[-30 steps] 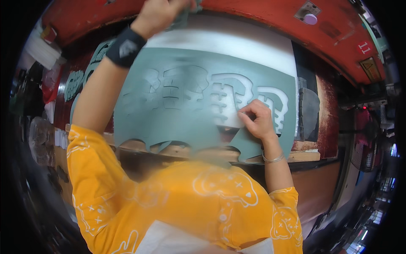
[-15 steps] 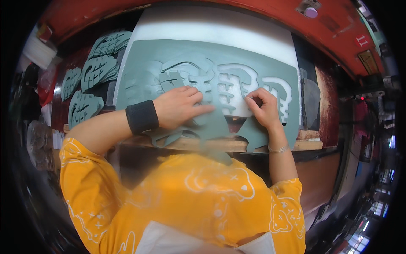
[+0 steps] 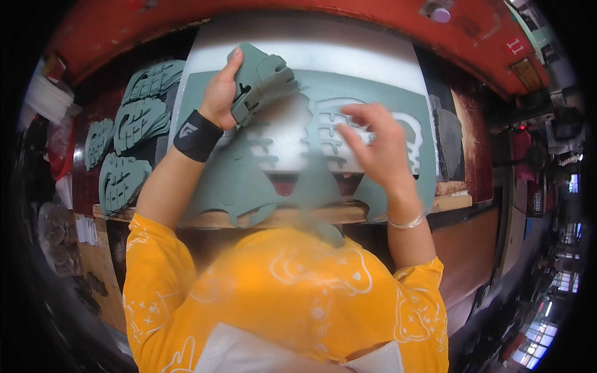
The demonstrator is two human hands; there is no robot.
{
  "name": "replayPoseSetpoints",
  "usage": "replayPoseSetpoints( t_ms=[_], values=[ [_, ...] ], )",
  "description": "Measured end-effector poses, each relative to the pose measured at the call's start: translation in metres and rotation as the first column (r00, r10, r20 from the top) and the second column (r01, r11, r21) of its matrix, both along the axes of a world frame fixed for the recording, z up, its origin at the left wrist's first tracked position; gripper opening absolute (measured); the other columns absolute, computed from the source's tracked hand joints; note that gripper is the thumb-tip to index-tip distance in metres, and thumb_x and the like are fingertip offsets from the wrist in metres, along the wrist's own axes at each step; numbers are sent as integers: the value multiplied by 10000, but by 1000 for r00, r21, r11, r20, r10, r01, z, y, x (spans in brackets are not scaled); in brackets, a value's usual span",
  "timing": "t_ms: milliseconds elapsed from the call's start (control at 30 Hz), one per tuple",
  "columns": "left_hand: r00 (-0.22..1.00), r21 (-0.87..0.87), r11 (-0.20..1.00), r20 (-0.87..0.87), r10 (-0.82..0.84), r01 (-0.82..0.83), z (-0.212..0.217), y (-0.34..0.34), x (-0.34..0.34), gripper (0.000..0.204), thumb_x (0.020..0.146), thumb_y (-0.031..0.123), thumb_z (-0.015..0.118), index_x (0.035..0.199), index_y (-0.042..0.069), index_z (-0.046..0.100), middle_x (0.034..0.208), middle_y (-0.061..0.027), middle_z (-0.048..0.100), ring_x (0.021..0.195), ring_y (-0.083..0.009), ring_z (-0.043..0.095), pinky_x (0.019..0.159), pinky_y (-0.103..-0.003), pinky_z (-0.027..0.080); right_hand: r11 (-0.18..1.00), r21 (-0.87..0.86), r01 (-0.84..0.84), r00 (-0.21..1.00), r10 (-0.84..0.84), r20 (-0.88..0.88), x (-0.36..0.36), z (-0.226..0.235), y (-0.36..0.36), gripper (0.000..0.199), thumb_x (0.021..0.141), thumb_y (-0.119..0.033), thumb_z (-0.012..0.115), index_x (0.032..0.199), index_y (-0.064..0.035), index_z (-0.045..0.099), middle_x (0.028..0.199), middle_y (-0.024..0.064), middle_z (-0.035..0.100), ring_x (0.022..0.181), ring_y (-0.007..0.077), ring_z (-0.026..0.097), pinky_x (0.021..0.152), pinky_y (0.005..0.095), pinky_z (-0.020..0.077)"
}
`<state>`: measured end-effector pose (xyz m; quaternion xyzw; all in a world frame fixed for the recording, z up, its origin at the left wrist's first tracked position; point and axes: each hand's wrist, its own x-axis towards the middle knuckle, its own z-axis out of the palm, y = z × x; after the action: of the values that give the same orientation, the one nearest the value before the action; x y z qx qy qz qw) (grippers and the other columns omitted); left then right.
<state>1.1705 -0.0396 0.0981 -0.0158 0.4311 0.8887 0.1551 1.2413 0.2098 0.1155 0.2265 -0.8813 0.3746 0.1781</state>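
Grey-green cut sole piece (image 3: 261, 81), lifted above far left of die-cut sheet (image 3: 230, 180), clamped in left hand (image 3: 221, 93). Right hand (image 3: 376, 146) raised over sheet's cut-outs, fingers loosely curled, holding nothing. Stacked soles (image 3: 130, 130) beyond bench's left edge.

Yellow patterned shirt (image 3: 298, 292), black wristband (image 3: 197, 135) left, thin silver bangle (image 3: 405, 222) right.

Sole piece (image 3: 261, 81): grey-green rubber or foam, matt, ridged tread. Cut-out sheet (image 3: 230, 180): same matt grey-green stuff, smooth. Board (image 3: 323, 43) behind it: pale, smooth, dull sheen. Bench edge (image 3: 280, 216): bare wood, rough. Wristband (image 3: 197, 135): black cloth. Bangle (image 3: 405, 222): thin shiny metal. Shirt (image 3: 292, 292): orange printed cloth. Frame (image 3: 373, 18): red painted metal, worn.
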Motion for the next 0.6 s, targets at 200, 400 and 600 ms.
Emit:
replayPoseSetpoints(
  t_ms=[200,400,600],
  values=[
    [995,-14,997,-63,-72,71,-14,-4,6,448,978,417,445,1120,11,572,1028,-88,644,872,-179,640,749,-323,543,996,-93,-17,984,0,-180,-33,-12,-86,389,707,-166,763,1039,-96,572,891,88,566,786,288,576,686,378,478],
    [950,-328,936,-312,21,-128,-12,3,12,431,987,377,459,1126,-7,596,1022,-56,643,885,-114,592,811,-267,481,985,-163,56,986,-81,-145,-39,-27,-94,404,687,-193,792,999,-73,565,874,100,576,780,278,581,681,368,477],
    [917,-353,926,-398,-17,-136,-7,15,11,434,997,360,441,1167,-12,584,998,-49,639,883,-108,582,828,-252,463,956,-273,110,993,-93,76,-39,-31,-85,328,694,-205,798,872,-41,577,837,108,611,804,281,592,684,356,478]
  ],
)
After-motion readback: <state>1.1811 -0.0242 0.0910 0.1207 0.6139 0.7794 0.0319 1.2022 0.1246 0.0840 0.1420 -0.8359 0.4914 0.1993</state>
